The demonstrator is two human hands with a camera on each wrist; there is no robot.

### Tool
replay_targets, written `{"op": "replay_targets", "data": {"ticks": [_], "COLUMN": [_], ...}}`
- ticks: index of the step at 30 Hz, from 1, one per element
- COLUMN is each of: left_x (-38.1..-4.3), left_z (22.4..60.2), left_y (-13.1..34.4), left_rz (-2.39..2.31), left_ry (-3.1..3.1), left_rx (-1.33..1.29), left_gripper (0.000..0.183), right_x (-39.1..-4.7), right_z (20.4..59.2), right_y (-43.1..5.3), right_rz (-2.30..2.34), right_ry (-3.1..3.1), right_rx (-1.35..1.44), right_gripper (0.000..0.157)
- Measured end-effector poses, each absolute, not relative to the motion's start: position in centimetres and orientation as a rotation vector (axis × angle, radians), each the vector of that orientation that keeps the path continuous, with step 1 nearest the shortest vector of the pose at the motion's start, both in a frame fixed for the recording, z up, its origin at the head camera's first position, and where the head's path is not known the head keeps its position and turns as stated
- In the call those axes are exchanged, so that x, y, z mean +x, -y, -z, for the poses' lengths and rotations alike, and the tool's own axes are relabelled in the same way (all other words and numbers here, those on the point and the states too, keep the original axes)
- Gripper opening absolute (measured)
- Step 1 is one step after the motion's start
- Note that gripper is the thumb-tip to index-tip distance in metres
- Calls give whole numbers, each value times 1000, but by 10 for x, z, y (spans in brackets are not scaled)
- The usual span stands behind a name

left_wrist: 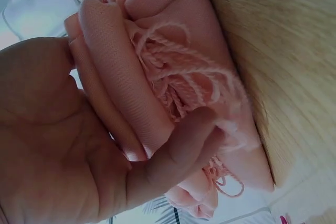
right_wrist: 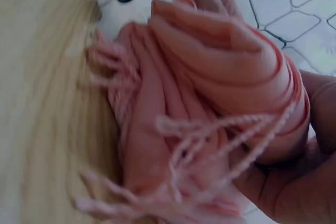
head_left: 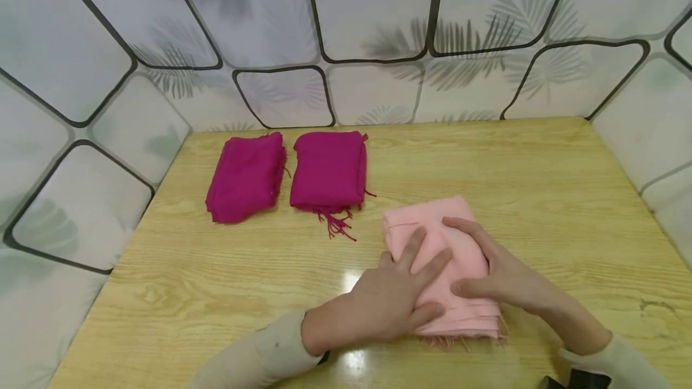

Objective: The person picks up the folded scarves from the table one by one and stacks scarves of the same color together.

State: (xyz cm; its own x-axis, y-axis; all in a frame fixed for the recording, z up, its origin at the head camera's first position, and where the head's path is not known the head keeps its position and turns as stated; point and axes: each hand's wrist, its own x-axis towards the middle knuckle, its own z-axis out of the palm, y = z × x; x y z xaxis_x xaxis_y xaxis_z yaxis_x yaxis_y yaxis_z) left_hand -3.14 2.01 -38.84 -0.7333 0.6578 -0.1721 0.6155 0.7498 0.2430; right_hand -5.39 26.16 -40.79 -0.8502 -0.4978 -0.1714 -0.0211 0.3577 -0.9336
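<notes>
A folded pink fringed scarf (head_left: 432, 227) lies on the table at centre right, its fringe towards the near edge. My left hand (head_left: 384, 302) rests across its left part with fingers spread on the top layer. From the right, my right hand (head_left: 503, 275) arches over the scarf's side, index finger and thumb resting on top, the other fingers mostly hidden. In the left wrist view, a digit of the left hand (left_wrist: 68, 135) lies by the twisted fringe (left_wrist: 184, 77). Stacked, rounded folds of the scarf (right_wrist: 220, 72) show beside the right hand (right_wrist: 304, 192) in the right wrist view.
Two folded magenta scarves, a left one (head_left: 247, 177) and a right one (head_left: 330, 170) with loose fringe, lie side by side at the back left. The wood-grain table (head_left: 216, 299) is bordered at the back and sides by patterned panels (head_left: 373, 92).
</notes>
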Motion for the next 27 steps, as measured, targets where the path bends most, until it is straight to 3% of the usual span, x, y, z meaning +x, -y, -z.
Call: {"op": "replay_targets", "data": {"ticks": [7,27], "left_x": [-37,-65], "left_z": [395,408], "left_y": [-21,-15], "left_rz": [-266,-394], "left_ry": [-2624,-2404], "left_rx": [1083,1329], "left_gripper": [73,73], "right_x": [-57,-51], "right_z": [408,399], "right_y": [-270,-277], "right_rz": [1125,877], "right_ry": [-2487,-2440], "right_rx": [-615,-649], "right_gripper": [86,92]}}
